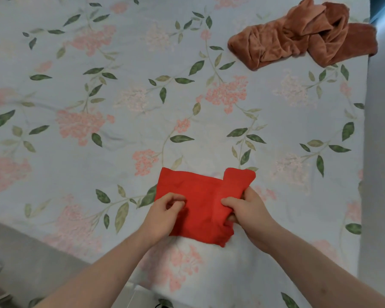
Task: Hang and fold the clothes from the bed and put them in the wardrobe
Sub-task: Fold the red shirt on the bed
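The red cloth could flop open if the right hand lets its folded flap slip. The cloth is small, bright and nearly folded, lying near the bed's front edge. The left hand pinches its left side. A brown cloth sits bunched at the far right corner

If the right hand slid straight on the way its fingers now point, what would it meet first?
The right hand grips the red cloth's right fold, fingers pointing left across it. Going straight on, it would probably meet the left hand, which rests on the same cloth. Height is hard to judge from one view.
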Available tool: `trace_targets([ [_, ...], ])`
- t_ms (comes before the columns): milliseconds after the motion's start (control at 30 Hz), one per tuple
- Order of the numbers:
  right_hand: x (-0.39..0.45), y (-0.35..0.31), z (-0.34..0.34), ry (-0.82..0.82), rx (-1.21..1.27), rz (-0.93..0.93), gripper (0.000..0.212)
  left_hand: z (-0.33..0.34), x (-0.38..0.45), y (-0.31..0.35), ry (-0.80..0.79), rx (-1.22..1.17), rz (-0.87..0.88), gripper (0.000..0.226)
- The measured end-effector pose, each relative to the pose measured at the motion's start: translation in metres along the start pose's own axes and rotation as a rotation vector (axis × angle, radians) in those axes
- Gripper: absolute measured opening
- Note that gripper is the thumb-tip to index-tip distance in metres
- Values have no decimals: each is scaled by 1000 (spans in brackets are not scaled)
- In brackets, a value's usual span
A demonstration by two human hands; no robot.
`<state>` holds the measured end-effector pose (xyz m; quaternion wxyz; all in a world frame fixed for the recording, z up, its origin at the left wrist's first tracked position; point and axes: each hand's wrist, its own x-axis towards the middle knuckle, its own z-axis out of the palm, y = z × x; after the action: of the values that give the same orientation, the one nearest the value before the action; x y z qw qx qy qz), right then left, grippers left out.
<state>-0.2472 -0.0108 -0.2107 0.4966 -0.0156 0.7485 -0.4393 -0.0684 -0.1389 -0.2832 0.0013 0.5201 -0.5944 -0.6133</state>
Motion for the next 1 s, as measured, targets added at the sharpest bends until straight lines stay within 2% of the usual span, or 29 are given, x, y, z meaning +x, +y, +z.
trace_targets([
  [67, 3, -3, 29, -3, -42, -37, 24, -3, 0, 8, 21, -154, -53, 14],
  [200, 9, -8, 81, -54, -126, -127, 29, -22, 4, 14, 68, -300, -103, 20],
  [300, 13, -5, 109, -119, -239, -151, 42, -38, 10, 13, 114, -363, -135, 21],
  [400, 20, 5, 121, -181, -261, -103, 65, -50, 14, 10, 165, -368, -186, 24],
  [433, 20, 8, 121, -196, -241, -84, 72, -52, 14, 8, 179, -338, -197, 25],
  [500, 19, 15, 116, -178, -196, -129, 70, -54, 15, 5, 202, -216, -184, 25],
  [600, 14, 27, 96, 21, -266, -434, 59, -52, 16, 2, 181, -23, -155, 34],
  [667, 16, 37, 80, 145, -460, -570, 61, -47, 20, -4, 139, 63, -112, 43],
  [700, 19, 44, 74, 177, -570, -581, 64, -45, 24, -7, 131, 113, -83, 40],
  [800, 33, 60, 65, 152, -818, -477, 74, -46, 36, -13, 125, 127, -22, 9],
  [867, 44, 68, 65, 127, -888, -470, 76, -50, 43, -14, 79, 88, -18, 16],
  [933, 55, 73, 68, 154, -880, -483, 76, -51, 50, -15, 133, 217, 14, 11],
  [967, 60, 75, 72, 180, -867, -477, 77, -50, 51, -15, 195, 321, 61, 20],
  [1000, 63, 78, 76, 208, -866, -469, 77, -47, 51, -16, 250, 388, 115, 39],
])
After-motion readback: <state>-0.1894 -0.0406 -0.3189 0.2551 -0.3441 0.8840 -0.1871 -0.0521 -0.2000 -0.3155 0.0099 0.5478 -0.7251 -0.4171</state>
